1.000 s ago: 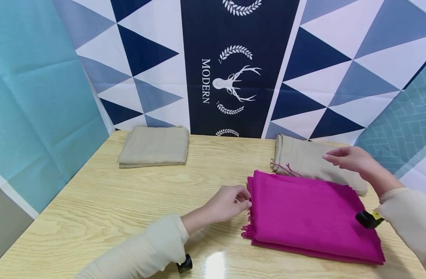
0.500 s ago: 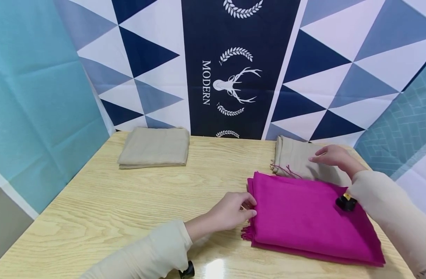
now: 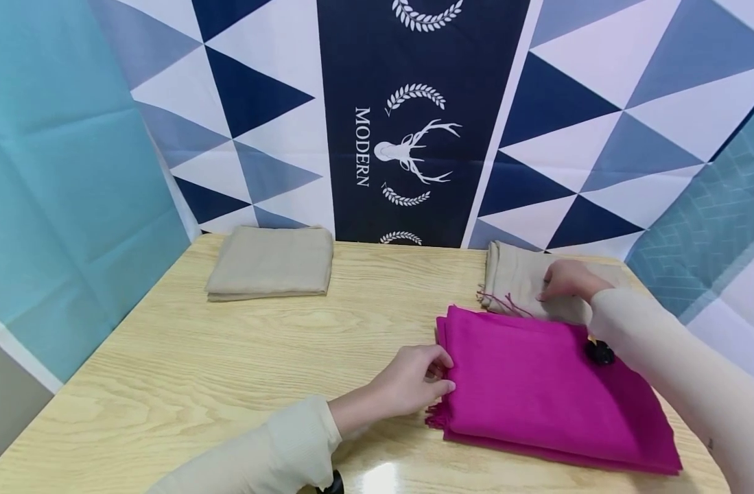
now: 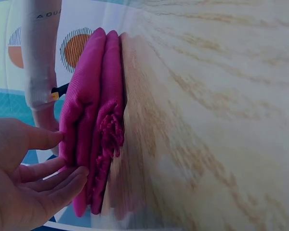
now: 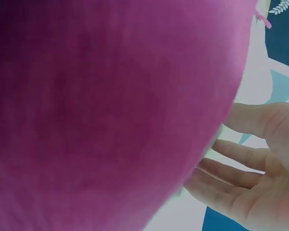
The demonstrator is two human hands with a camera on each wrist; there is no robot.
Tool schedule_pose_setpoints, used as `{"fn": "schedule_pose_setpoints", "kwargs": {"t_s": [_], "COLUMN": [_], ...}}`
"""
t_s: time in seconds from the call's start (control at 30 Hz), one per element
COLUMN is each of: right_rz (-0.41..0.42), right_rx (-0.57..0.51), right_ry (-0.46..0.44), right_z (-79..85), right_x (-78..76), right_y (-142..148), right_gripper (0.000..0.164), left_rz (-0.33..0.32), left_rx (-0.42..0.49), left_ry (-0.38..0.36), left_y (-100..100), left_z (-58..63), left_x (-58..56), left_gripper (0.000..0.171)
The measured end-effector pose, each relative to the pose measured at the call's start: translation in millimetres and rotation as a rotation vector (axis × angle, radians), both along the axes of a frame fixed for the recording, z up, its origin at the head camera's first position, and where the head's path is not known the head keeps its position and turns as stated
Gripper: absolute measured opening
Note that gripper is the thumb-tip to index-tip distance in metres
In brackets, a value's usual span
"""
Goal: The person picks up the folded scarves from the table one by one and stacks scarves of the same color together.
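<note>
Since the pink cloth (image 3: 519, 391) on the table (image 3: 167, 370) looks soft and light, pinch both ends. The left hand (image 3: 411, 379) touches its edge loosely; the right hand (image 3: 572, 280), relaxed, is over the right tan cloth (image 3: 517, 273).

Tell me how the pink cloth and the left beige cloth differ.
The pink cloth shows fringe; the left beige cloth shows none. The pink cloth lies nearer and looks larger than the left beige cloth. The left hand touches the pink cloth, not the left beige cloth. Both lie folded on the table.
</note>
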State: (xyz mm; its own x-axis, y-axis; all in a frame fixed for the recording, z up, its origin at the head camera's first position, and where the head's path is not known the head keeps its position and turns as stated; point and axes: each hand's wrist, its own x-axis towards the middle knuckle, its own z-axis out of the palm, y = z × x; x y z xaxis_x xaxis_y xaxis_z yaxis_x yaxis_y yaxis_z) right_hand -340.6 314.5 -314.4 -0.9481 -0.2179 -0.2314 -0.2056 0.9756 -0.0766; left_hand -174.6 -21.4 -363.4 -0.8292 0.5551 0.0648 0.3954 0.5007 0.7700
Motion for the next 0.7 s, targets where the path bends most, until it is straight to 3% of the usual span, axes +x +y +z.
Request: {"fn": "schedule_pose_setpoints", "kwargs": {"t_s": [0.17,0.27,0.7], "right_rz": [0.002,0.025,0.103], "right_rx": [0.019,0.031,0.091], "right_ry": [0.02,0.052,0.098], "right_z": [-6.4,-10.9,-8.4], "right_x": [-0.2,-1.2,-5.3], "right_y": [-3.8,-5.5,-23.3], "right_gripper": [0.047,0.035,0.037], "left_rz": [-0.004,-0.015,0.006], "left_rx": [0.005,0.01,0.012], "left_ry": [-0.011,-0.015,-0.037], "left_y": [-0.2,-0.1,-1.0], "left_z": [-1.7,-2.6,-1.3], "left_x": [0.8,0.3,0.9], "left_gripper": [0.02,0.02,0.019]}}
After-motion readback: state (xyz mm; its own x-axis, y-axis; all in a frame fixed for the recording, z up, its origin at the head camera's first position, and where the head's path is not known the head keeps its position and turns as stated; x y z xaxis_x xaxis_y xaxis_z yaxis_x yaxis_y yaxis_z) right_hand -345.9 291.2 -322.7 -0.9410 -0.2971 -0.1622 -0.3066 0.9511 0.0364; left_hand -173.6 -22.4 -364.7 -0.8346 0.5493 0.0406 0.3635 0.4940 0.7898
